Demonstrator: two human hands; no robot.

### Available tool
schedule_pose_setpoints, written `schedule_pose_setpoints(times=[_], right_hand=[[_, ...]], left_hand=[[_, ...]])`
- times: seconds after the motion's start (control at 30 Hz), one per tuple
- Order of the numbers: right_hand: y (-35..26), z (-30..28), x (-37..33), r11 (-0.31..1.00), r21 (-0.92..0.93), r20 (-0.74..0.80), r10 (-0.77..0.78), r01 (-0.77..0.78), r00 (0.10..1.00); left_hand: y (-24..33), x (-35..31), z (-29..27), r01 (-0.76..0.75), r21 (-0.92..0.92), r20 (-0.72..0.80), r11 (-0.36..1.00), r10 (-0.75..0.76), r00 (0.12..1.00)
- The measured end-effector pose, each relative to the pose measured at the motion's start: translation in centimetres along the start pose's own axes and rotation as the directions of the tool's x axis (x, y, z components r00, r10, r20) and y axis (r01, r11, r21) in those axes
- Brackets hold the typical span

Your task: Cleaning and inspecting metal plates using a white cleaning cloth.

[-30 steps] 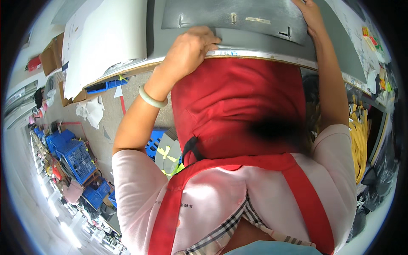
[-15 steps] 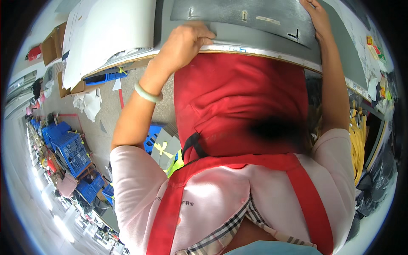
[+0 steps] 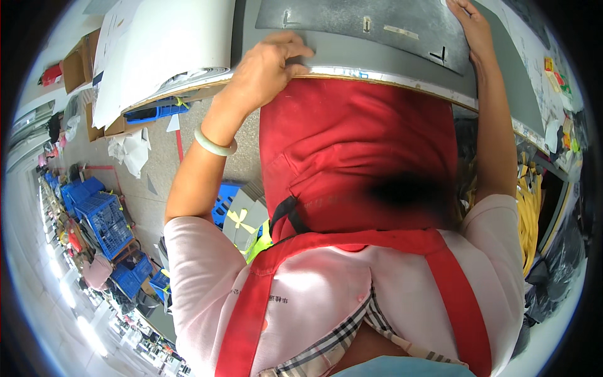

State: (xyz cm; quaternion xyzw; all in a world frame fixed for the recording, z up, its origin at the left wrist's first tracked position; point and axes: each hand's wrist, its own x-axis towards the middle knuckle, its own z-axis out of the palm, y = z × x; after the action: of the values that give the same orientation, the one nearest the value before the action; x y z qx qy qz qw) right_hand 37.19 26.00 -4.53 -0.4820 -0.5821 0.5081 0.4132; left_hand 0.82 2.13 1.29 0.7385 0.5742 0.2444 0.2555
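Note:
At the bench's front edge, my left hand (image 3: 267,66) hangs over a grey sheet (image 3: 339,53), thumb and forefinger apart with nothing visible between them. A bangle circles that wrist. Farther back lies a dark grey template (image 3: 352,17) with small slots, corner marks and a strip of tape; its far part runs out of view. My right hand (image 3: 472,30) is at the template's right edge, its fingers bent together there. The top border of the picture cuts close to those fingertips, and their undersides are hidden.
A large white roll (image 3: 182,38) occupies the bench's left. Blue crates (image 3: 107,220) stand on the floor at left, near a cardboard box (image 3: 78,63) and crumpled paper (image 3: 130,152). Yellow strips (image 3: 529,213) hang at right beside black plastic bags (image 3: 559,264).
My left thumb and forefinger have parted; earlier they were close together at the sheet's front edge, beside a thin pale line. My right hand stays at the template's edge.

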Motion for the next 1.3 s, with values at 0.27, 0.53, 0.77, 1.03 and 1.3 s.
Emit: schedule_pose_setpoints(times=[0.27, 0.53, 0.77, 1.03, 1.3], right_hand=[[-0.1, 0.1, -0.1, 0.999, 0.009, 0.006, -0.036, 0.036, 0.999], [-0.1, -0.1, -0.3, 1.000, -0.021, 0.011, -0.007, 0.008, 1.000], [0.0, 0.3, -0.2, 1.000, -0.016, 0.006, -0.010, 0.010, 1.000], [2.0, -1.2, 1.3, 0.996, -0.078, 0.000, -0.037, 0.037, 0.999], [1.3, -1.0, 0.8, 0.992, -0.106, 0.036, -0.064, 0.068, 0.997]], left_hand=[[-1.7, -0.2, -1.5, -0.003, 0.087, 0.076, 0.996, -0.004, 0.997], [-2.0, -0.1, -1.4, -0.112, 0.171, 0.039, 0.979, 0.107, 0.994], [-1.6, -0.2, -1.2, -0.060, 0.174, 0.043, 0.983, 0.053, 0.998], [-2.6, 0.2, -1.0, -0.151, 0.195, 0.009, 0.969, 0.152, 0.988], [-1.4, -1.2, -0.6, -0.263, 0.454, 0.095, 0.851, 0.248, 0.964]])
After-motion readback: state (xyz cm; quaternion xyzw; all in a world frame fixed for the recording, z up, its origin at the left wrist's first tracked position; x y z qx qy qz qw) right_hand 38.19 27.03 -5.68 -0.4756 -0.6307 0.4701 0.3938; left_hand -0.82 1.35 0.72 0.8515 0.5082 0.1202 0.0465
